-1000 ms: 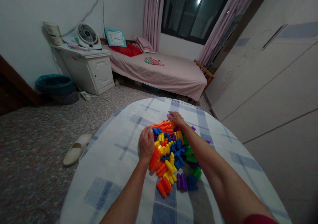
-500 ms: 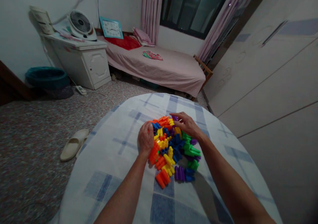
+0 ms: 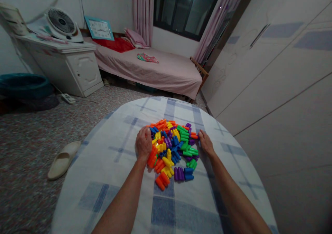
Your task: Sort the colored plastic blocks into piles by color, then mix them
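Plastic blocks (image 3: 168,143) lie on the table (image 3: 103,161), an orange one (image 3: 162,181) nearest, the others farther, between the left hand (image 3: 144,142) and right hand (image 3: 206,143). I cannot tell if fingers clamp any. Soft, low palms should avoid scattering.

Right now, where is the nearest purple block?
In the head view, the purple block lies below centre, between a yellow block on its left and a blue block on its right.

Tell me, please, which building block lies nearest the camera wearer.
The orange block at the near end, left of the nearest purple block; all others lie farther away.
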### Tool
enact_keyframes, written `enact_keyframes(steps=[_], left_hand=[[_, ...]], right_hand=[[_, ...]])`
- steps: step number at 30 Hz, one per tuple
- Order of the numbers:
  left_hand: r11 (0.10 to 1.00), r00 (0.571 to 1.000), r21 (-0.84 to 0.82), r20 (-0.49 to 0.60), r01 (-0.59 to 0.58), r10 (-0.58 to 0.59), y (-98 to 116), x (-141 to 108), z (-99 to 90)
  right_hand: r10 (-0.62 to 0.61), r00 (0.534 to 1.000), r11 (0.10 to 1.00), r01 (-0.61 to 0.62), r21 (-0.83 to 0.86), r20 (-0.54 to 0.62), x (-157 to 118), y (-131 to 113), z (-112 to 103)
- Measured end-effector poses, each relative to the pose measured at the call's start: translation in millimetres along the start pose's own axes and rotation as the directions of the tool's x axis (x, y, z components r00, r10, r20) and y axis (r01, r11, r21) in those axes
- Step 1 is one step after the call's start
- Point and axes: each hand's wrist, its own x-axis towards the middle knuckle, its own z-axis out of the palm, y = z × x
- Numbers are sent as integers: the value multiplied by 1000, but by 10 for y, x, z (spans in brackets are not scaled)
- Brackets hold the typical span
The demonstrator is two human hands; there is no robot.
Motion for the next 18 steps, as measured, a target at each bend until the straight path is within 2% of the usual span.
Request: enact_keyframes(steps=[3,7,11,14,16,18], left_hand=[[1000,1000,-11,-11,-13,13,-28,-1,15],[1000,1000,-16,-7,-23,23,-44,-6,25],[1000,1000,-14,-4,-24,24,-17,-7,19],[1000,1000,-11,11,-25,25,3,-2,11],[1000,999,-11,18,-27,27,5,1,9],[1000,1000,-20,19,-23,23,1,1,10]], right_hand=[[126,992,967,-126,222,17,-75,-279,107],[109,989,917,-138,374,96,-103,-713,134],[-27,995,917,-13,399,96,-159,-1146,140],[-167,982,916,120,383,92,-286,-1537,142],[-297,947,886,224,405,126,-364,-1768,121],[-419,896,840,321,437,148,-368,-1883,84]])
